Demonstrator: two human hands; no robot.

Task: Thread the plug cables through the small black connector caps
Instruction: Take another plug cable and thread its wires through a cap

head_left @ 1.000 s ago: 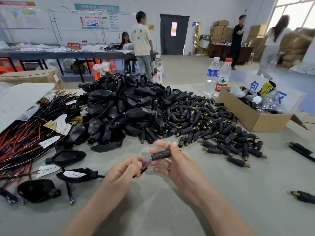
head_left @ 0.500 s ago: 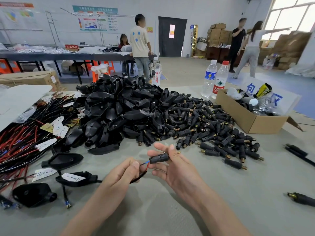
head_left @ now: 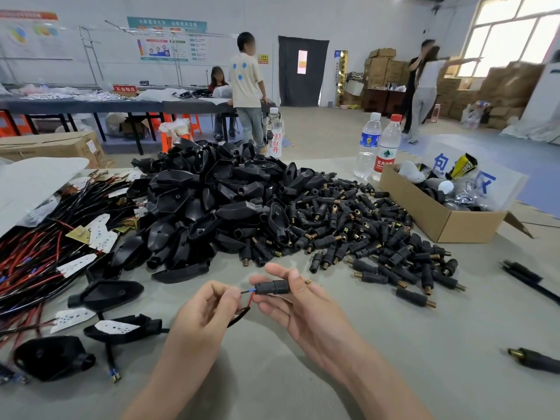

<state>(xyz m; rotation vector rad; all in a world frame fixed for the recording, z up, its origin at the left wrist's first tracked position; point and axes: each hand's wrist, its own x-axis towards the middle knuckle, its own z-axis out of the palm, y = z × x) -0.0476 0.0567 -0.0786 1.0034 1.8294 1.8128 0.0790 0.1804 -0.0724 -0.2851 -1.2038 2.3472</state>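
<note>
One small black cap (head_left: 272,287) in progress, hundreds waiting. Pinched lengthwise between thumb and curled fingers of the right hand (head_left: 306,316), just above the grey table (head_left: 394,359), brass tip pointing right. Meeting its left end: red and blue wires (head_left: 249,295) of a black cable (head_left: 239,319), itself pinched just behind those wires by the left hand (head_left: 209,313). Judged early in the threading: wires only at the mouth of the cap, cable sheath not yet through.

Left to do, by the look of it, nearly everything: heap of loose caps (head_left: 363,234) just beyond the hands, bundle of red-and-black cables (head_left: 33,262) at far left. Between those two, a mound of larger black shells (head_left: 206,204). Cardboard box (head_left: 439,222) and water bottles (head_left: 386,153) at right, well apart from the work.

Likeliest hindrance: two splayed wires catching at the cap's narrow opening.
</note>
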